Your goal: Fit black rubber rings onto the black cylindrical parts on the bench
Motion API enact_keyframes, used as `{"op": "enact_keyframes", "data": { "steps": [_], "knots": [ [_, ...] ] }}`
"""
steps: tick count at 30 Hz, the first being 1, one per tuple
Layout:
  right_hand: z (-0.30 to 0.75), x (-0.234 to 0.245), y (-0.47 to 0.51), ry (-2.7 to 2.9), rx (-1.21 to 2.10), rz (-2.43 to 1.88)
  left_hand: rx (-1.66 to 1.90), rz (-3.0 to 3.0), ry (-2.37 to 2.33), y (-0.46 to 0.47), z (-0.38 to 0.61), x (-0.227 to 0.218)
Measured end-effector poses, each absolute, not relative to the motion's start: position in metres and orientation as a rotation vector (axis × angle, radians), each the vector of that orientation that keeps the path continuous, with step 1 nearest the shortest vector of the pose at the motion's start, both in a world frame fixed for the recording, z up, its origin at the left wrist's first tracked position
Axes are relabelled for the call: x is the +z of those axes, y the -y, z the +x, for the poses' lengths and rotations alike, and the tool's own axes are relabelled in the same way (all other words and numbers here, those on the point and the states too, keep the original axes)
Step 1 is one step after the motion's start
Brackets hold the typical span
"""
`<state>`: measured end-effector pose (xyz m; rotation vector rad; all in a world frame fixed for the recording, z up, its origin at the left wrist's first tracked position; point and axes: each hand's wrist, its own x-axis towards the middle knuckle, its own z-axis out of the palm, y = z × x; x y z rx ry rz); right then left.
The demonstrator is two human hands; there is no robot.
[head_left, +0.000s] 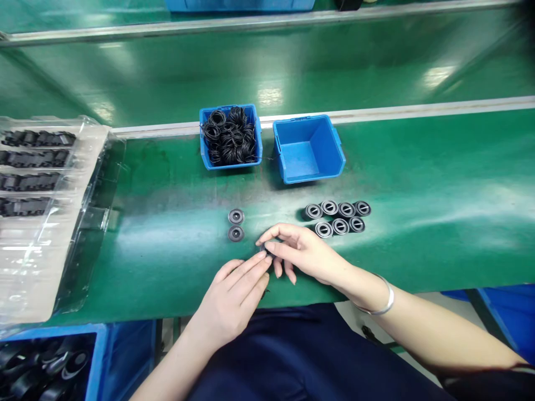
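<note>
Near the bench's front edge my left hand (236, 295) and my right hand (295, 250) meet fingertip to fingertip. Between them is a small dark part (266, 250), mostly covered by the fingers, so its kind cannot be made out. Both hands pinch it. Just beyond the left fingers lie two black round discs (236, 224) with a hole in the middle, one behind the other. To the right of my right hand stand several black cylindrical parts (340, 226) in two rows, each with a slotted round top.
A blue bin (204, 153) holds coiled black cords; beside it sits an empty blue bin (296, 161). Clear plastic trays (83, 223) with black parts lie at left. A blue crate (100, 356) of black parts stands below the green bench (438, 223). A raised ledge runs behind.
</note>
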<state>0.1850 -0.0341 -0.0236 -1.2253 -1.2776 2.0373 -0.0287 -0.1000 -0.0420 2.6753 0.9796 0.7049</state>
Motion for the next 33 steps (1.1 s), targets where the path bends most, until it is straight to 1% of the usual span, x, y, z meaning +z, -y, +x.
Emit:
{"op": "enact_keyframes", "data": {
  "steps": [5,9,13,17,25,29,33],
  "knots": [
    [0.18,-0.019,0.02,1.194,2.177,-1.3,0.668,2.7,-0.957,0.101,-0.031,-0.043],
    [0.178,-0.017,0.014,1.179,2.224,-1.325,0.688,2.709,-0.96,0.1,-0.03,-0.042],
    [0.177,-0.016,0.014,1.111,2.224,-1.342,0.682,2.712,-0.957,0.099,-0.03,-0.042],
    [0.179,-0.019,0.02,1.012,2.229,-1.269,0.699,2.7,-0.974,0.099,-0.03,-0.043],
    [0.183,-0.024,0.049,0.865,2.062,-1.183,0.636,2.712,-0.999,0.106,-0.029,-0.042],
    [0.184,-0.025,0.054,0.828,2.074,-1.131,0.564,2.727,-0.983,0.108,-0.029,-0.041],
    [0.188,-0.027,0.055,0.819,2.123,-1.086,0.601,2.747,-1.004,0.109,-0.028,-0.04]
  ]
}}
